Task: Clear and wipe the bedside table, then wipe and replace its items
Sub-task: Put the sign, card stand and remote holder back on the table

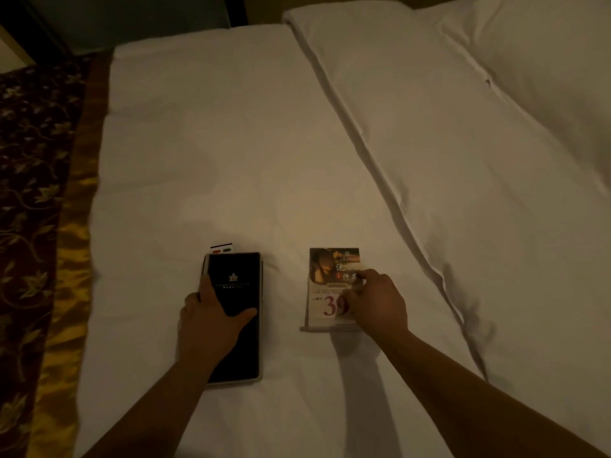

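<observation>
We look down on a bed (pixel 231 143) dressed in white linen, which fills most of the view. A long fold in the cover runs diagonally from the top centre down to the right. A white pillow (pixel 549 54) lies in the top right corner. Down the left side we see a dark carpet (pixel 29 153) with a leaf pattern, and between it and the mattress a strip of shiny gold bed skirt (pixel 71 266). Two bare forearms reach in from the bottom edge.

Both of the task's items rest on the white cover near the lower middle, side by side and apart from each other. On the left is a black folder (pixel 248 345) with a small pale crest printed on its cover. The left hand (pixel 211 314) holds it — thumb laid across the cover, fingers wrapped over the left edge. To its right is a display card (pixel 329 289) in a clear stand, printed with a warm-toned photo above and a large red "39" below. The right hand (pixel 378 304) grips the card at its right edge, fingers curled onto its face.

A small slip (pixel 222 249) with a red and a green mark peeks out at the folder's far end. A thin pen-like stick (pixel 205 269) lies along the folder's left edge — we cannot tell for sure what it is.
</observation>
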Demonstrator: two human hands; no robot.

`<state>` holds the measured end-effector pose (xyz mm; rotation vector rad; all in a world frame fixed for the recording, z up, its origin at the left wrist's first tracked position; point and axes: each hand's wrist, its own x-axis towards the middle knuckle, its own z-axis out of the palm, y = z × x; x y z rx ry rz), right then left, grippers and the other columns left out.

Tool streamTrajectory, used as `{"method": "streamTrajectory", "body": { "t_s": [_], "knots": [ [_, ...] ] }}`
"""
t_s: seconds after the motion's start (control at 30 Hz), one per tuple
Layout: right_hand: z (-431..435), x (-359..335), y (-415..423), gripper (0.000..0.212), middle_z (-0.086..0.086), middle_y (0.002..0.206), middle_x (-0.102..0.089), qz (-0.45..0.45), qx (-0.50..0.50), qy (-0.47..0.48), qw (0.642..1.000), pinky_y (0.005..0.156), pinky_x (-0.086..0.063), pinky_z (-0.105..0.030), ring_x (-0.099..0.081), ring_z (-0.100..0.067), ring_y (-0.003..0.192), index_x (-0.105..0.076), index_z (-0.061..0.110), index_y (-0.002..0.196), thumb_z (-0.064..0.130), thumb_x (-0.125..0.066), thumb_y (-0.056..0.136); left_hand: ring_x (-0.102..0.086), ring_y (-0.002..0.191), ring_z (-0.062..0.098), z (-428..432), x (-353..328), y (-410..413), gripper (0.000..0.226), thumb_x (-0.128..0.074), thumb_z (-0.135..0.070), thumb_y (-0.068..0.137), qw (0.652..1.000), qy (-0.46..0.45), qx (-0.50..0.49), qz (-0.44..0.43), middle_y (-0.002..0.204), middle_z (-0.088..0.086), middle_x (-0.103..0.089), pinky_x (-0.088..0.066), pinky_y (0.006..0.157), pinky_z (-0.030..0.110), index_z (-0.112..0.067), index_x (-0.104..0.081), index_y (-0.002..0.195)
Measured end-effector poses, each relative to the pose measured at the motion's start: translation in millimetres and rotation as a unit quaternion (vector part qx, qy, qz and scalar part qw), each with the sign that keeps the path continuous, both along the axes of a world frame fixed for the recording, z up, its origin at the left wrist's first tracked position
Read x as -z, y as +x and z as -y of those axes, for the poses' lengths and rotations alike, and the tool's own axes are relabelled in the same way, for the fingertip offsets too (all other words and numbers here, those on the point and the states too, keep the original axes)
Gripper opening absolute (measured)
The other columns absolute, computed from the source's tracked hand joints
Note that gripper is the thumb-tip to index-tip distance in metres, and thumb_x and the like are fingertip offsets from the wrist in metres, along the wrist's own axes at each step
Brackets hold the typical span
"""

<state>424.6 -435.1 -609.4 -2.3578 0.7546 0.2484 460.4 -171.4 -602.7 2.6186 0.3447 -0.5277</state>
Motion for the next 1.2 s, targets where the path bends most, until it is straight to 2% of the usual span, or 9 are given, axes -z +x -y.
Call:
{"method": "streamTrajectory", "body": {
  "t_s": [0.1,0.17,0.23,0.3,0.33,0.4,0.57,0.77,1.2],
  "knots": [
    [-2,4,1,0.032,-0.002,0.091,-0.064,-0.012,0.043,0.019,0.999,0.062,-0.048,-0.030,-0.060,-0.019,0.074,-0.052,0.019,0.098,0.034,-0.070,0.077,-0.046,0.129,0.042,-4,2,6,0.129,-0.084,-0.053,0.066,0.999,-0.024,-0.028,-0.017,0.147,0.024,-0.040,-0.043,0.104,0.053,-0.011,0.000,0.156],
    [-2,4,1,0.030,0.001,0.084,-0.068,-0.026,0.079,0.084,0.993,0.065,-0.056,-0.034,-0.066,-0.017,0.073,-0.055,0.015,0.090,0.031,-0.075,0.074,-0.051,0.126,0.040,-5,3,12,0.128,-0.089,-0.045,0.063,0.997,-0.044,-0.050,-0.033,0.146,0.022,-0.045,-0.047,0.101,0.050,-0.007,-0.007,0.154],
    [0,1,-2,0.016,0.001,0.079,-0.073,-0.023,0.095,0.163,0.982,0.069,-0.061,-0.038,-0.071,-0.014,0.069,-0.065,0.016,0.085,0.025,-0.075,0.076,-0.058,0.116,0.038,-5,1,18,0.113,-0.094,-0.036,0.057,0.992,-0.082,-0.083,-0.052,0.135,0.020,-0.055,-0.051,0.094,0.048,-0.004,-0.030,0.145],
    [3,-6,-6,0.009,-0.001,0.080,-0.073,-0.001,0.102,0.210,0.972,0.068,-0.061,-0.038,-0.071,-0.016,0.068,-0.066,0.016,0.085,0.021,-0.072,0.079,-0.066,0.098,0.034,-6,-4,22,0.081,-0.095,-0.026,0.054,0.975,-0.162,-0.140,-0.062,0.119,0.018,-0.066,-0.056,0.085,0.044,-0.008,-0.055,0.122],
    [5,-12,-9,0.009,-0.002,0.082,-0.072,0.013,0.104,0.219,0.970,0.066,-0.060,-0.037,-0.070,-0.016,0.069,-0.065,0.016,0.086,0.020,-0.070,0.081,-0.068,0.088,0.031,-4,-7,22,0.066,-0.094,-0.019,0.055,0.963,-0.205,-0.164,-0.064,0.112,0.015,-0.069,-0.057,0.077,0.041,-0.011,-0.060,0.111],
    [13,-27,-16,0.008,-0.002,0.084,-0.070,0.043,0.108,0.220,0.968,0.065,-0.060,-0.037,-0.068,-0.015,0.072,-0.060,0.016,0.086,0.021,-0.067,0.084,-0.067,0.079,0.024,4,-14,17,0.061,-0.091,-0.009,0.060,0.952,-0.250,-0.171,-0.051,0.103,0.008,-0.069,-0.054,0.065,0.033,-0.015,-0.057,0.110],
    [54,-74,-43,0.013,-0.007,0.079,-0.065,0.122,0.122,0.184,0.968,0.067,-0.057,-0.054,-0.067,-0.028,0.077,-0.052,0.016,0.075,0.020,-0.062,0.082,-0.064,0.080,0.018,53,-39,-1,0.061,-0.089,-0.014,0.062,0.964,-0.249,-0.089,0.033,0.097,-0.001,-0.064,-0.050,0.062,0.031,-0.021,-0.051,0.108],
    [117,-115,-98,0.011,-0.004,0.078,-0.063,0.170,0.168,0.148,0.960,0.068,-0.056,-0.053,-0.065,-0.028,0.077,-0.056,0.017,0.077,0.021,-0.065,0.082,-0.070,0.086,0.015,148,-83,-24,0.064,-0.090,-0.015,0.062,0.931,-0.359,-0.048,0.039,0.101,-0.005,-0.069,-0.056,0.068,0.032,-0.021,-0.056,0.116],
    [293,-147,-299,0.012,-0.004,0.077,-0.065,0.223,0.349,0.100,0.905,0.065,-0.057,-0.051,-0.065,-0.027,0.072,-0.059,0.020,0.077,0.023,-0.069,0.081,-0.070,0.083,0.013,392,-119,-154,0.056,-0.090,-0.012,0.063,0.908,-0.386,0.161,-0.016,0.098,-0.006,-0.069,-0.054,0.064,0.029,-0.031,-0.054,0.103]
  ]
}}
